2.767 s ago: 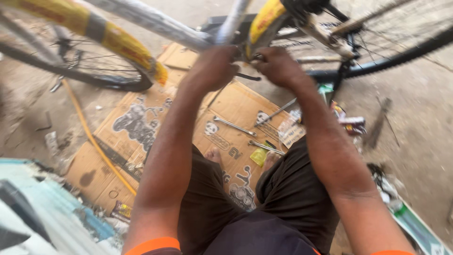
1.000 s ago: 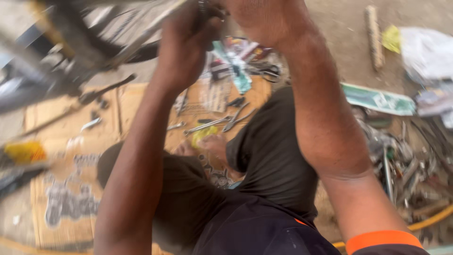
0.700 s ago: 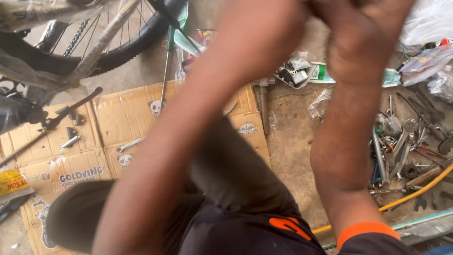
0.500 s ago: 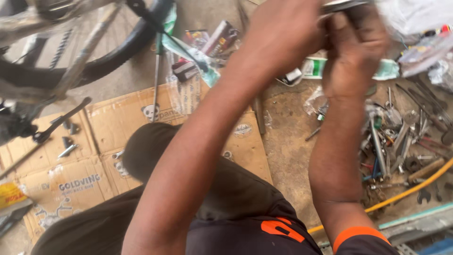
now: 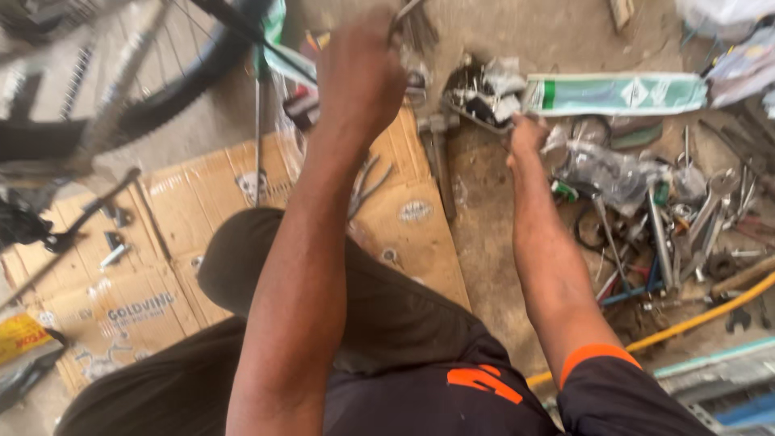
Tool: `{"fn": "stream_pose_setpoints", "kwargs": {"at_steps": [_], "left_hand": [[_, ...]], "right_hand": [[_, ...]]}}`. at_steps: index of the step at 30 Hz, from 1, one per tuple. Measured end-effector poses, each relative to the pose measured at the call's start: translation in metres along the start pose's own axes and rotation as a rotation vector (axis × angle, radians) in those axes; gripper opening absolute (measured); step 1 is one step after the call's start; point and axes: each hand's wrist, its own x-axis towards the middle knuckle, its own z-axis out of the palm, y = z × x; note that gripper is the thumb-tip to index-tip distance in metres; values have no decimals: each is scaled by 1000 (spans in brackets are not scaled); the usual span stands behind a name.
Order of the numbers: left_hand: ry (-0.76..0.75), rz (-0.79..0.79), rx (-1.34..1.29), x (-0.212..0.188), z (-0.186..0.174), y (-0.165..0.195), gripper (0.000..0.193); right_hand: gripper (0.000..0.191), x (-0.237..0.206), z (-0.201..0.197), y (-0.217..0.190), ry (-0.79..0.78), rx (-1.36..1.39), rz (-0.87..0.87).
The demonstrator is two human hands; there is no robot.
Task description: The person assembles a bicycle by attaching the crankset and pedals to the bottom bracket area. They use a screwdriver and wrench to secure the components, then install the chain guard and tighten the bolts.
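While the left hand (image 5: 359, 77) is raised just beyond the far edge of the flattened cardboard (image 5: 242, 234), its fingers are clenched around a thin metal tool (image 5: 406, 11) whose tip sticks out above the knuckles. To the right of the cardboard, the right hand (image 5: 526, 133) reaches down to the crumpled plastic bags (image 5: 492, 85) on the dirt; its fingers are curled, though whether they grip anything cannot be told. Scattered wrenches (image 5: 686, 226) lie farther right of the cardboard.

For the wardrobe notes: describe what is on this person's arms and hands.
Both arms are bare from the sleeve down, and both hands are bare: no gloves, watch or rings show on the left hand or right hand. The right sleeve is short and dark with an orange band at its hem.
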Motion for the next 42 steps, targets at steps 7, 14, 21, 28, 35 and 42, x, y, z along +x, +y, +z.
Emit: {"fn": "stream_pose_setpoints", "kwargs": {"at_steps": [7, 14, 21, 28, 35, 42], "left_hand": [[-54, 28, -38, 5, 16, 33, 15], [32, 132, -61, 4, 17, 43, 13], [88, 108, -121, 3, 2, 45, 13], [135, 106, -123, 6, -13, 42, 12], [241, 153, -110, 4, -27, 38, 14], [25, 65, 22, 0, -27, 31, 13]], "right_hand": [[32, -8, 13, -4, -132, -9, 271], [24, -11, 12, -8, -186, -126, 177], [34, -15, 13, -2, -216, 68, 278], [23, -33, 24, -6, -212, 316, 322], [48, -43, 32, -37, 45, -410, -132], [129, -24, 74, -64, -488, -1198, -591]]}}
